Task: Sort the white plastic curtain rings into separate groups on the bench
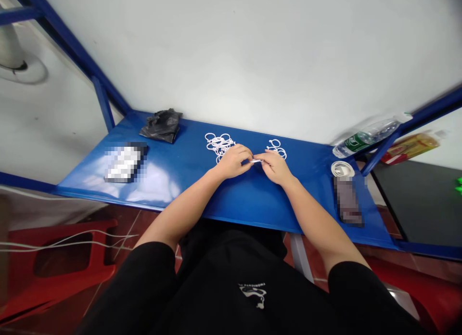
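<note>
Between my two hands, over the middle of the blue shelf table, is a small white strip (256,161), perhaps one of the white rings seen edge-on. The fingers of my left hand (235,161) pinch its left end. Its right end sits in the fingertips of my right hand (275,166). Behind my left hand lies a pile of thin white rings (219,143), each with a small knob; my hand covers part of it. A smaller group of white rings (276,143) lies just behind my right hand and is partly hidden by it.
On the blue table (173,181), a crumpled black plastic bag (162,125) and a blurred-out phone-like object (126,162) are at left. At right are a water bottle (364,137), a coiled white cable (342,170) and a dark blurred-out object (348,200). A wall stands behind.
</note>
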Tool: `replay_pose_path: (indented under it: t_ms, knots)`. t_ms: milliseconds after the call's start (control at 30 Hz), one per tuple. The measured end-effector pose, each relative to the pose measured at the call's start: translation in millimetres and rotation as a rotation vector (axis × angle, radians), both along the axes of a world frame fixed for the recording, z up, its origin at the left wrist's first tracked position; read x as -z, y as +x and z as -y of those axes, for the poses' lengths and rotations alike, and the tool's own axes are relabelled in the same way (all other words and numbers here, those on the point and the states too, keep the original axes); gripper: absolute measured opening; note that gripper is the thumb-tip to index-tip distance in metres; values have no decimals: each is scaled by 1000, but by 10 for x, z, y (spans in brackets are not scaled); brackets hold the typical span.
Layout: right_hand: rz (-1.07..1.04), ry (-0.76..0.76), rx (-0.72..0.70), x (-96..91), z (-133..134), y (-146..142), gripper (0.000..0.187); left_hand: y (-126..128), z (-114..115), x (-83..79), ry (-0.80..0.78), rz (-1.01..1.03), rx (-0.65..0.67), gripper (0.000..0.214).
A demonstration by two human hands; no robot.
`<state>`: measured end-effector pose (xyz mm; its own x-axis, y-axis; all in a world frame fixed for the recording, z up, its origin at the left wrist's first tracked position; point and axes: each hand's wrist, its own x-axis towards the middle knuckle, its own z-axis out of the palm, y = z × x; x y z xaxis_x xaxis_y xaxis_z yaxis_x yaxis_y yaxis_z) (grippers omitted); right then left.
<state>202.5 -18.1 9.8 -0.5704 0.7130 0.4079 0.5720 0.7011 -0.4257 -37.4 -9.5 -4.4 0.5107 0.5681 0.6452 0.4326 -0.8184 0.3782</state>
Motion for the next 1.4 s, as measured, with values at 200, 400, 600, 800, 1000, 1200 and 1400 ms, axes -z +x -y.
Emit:
replay_pose_path:
  t_ms: [200, 400, 600, 800, 1000, 1200, 1400]
  knots:
    - [164, 75, 310, 100, -115, 180, 40, -190, -103, 15, 20, 46, -343, 20]
    - [259, 27, 345, 276, -190, 235, 26, -217, -147, 99, -32, 29, -445, 32]
    - [230, 38, 298, 193, -151, 159, 28, -193, -128, 93, -48, 33, -491, 34]
    - [145, 108, 226, 55, -104, 88, 28, -160, -87, 23, -74, 7, -398, 25]
    - [8, 290, 31, -13, 41, -58, 33, -65, 3, 4, -201, 37, -155, 36]
    - [17, 324, -121, 8, 121, -182, 35, 4, 36, 26, -576, 299, -57, 30]
    - [46, 380, -82, -7, 166, -185, 35, 21, -10, -19, -765, 646, 74, 12]
